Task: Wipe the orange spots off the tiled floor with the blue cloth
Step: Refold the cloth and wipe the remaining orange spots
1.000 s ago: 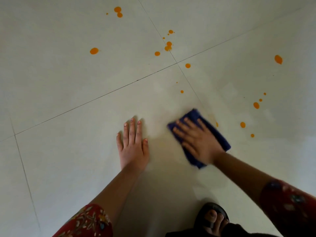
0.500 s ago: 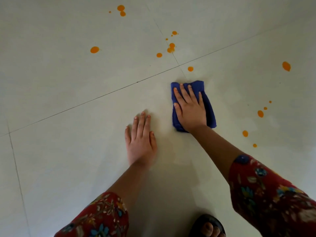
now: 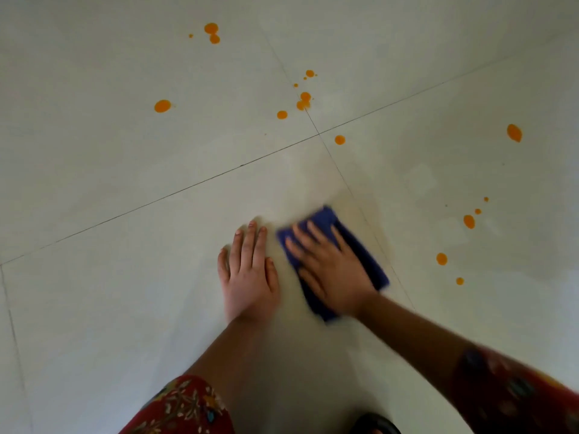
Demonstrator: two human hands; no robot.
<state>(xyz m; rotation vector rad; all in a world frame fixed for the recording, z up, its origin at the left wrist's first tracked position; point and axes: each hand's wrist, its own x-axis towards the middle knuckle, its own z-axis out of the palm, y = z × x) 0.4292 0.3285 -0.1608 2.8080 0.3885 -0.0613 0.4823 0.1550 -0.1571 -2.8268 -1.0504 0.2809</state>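
My right hand [image 3: 329, 270] presses flat on the folded blue cloth [image 3: 366, 261], fingers spread, on the pale tiled floor [image 3: 94, 308]. Both are motion-blurred. My left hand [image 3: 249, 270] lies flat on the floor just left of the cloth, holding nothing. Several orange spots remain: a cluster [image 3: 304, 100] near the tile joint ahead, one spot [image 3: 340, 140] just past the joint crossing, one [image 3: 162, 105] at the far left, a pair [image 3: 212, 32] at the top, a group [image 3: 469, 221] to the right and a single one [image 3: 514, 132] at the far right.
Dark grout lines [image 3: 188, 186] cross the floor ahead of my hands. A faint damp, smeared patch [image 3: 316, 189] lies ahead of the cloth. A dark sandal [image 3: 376, 426] shows at the bottom edge. Red patterned sleeves cover both forearms.
My right hand has pulled the cloth back toward me and slightly right, from just below the joint crossing. The small spot wiped there is gone. My left hand has stayed planted.
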